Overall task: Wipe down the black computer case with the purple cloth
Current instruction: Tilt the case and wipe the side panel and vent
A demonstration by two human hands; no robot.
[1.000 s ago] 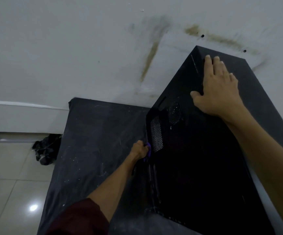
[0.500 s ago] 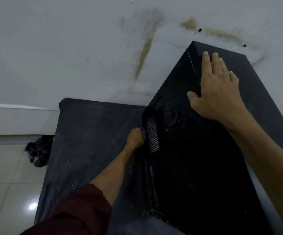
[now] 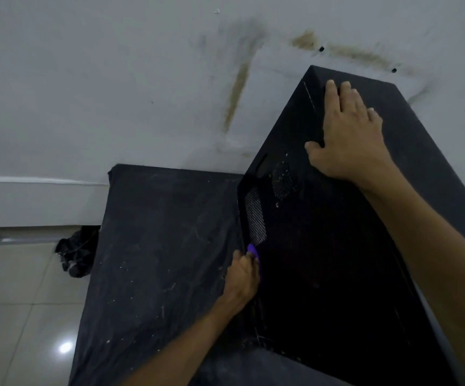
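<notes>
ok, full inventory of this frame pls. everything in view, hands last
computer case: 1, black, on the dark covered surface, right of centre, near the wall
purple cloth: 1, purple, at the case's left edge, just below the mesh vent
covered surface: 1, dark grey, dusty, under and left of the case
wall: 1, white, behind everything
stains: several, brown, on the wall above the case
holes: 2, dark, in the wall above the case
bundle: 1, black, on the floor left of the surface
floor: tiled, pale, lower left
left hand: 1, grips the cloth
right hand: 1, flat on the case's upper part
</notes>
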